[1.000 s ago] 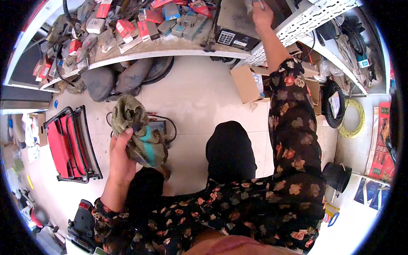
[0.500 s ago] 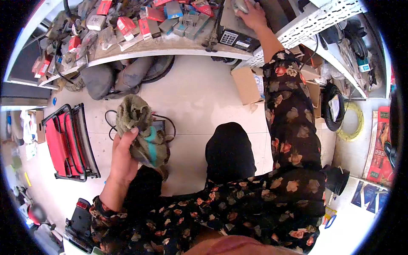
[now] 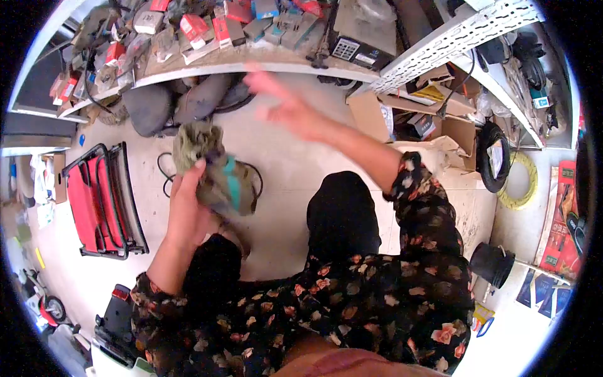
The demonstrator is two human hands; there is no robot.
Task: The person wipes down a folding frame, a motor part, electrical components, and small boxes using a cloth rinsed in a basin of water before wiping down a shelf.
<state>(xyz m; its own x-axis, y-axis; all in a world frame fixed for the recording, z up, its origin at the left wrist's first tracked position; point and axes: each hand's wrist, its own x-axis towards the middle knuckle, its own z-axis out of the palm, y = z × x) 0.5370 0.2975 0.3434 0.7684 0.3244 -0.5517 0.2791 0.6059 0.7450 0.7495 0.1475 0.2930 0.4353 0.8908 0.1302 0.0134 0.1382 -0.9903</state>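
In my left hand point(image 3: 190, 204) is a crumpled olive-green rag point(image 3: 231, 179) with teal stripes. The thumb presses on its near side and the fingers are mostly hidden behind it. My right hand point(image 3: 287, 112) is in the air over the floor, just in front of the shelf edge. It is blurred by motion, but its fingers look spread, with nothing seen in them. Beyond it, on the shelf point(image 3: 251, 65), stands a dark-fronted box point(image 3: 364, 38) with a clear plastic-wrapped item point(image 3: 377, 9) on top.
Red, blue and grey small boxes point(image 3: 196, 28) crowd the shelf. Dark seat-like pads point(image 3: 147, 110) lie beneath it. A folded red chair point(image 3: 100, 201) is on the floor at left. An open cardboard box point(image 3: 461, 147) and a black coil point(image 3: 494, 157) are at right.
My right hand has left the top of the dark-fronted box and swung left and nearer to me. The rag in my left hand has shifted slightly up and right.
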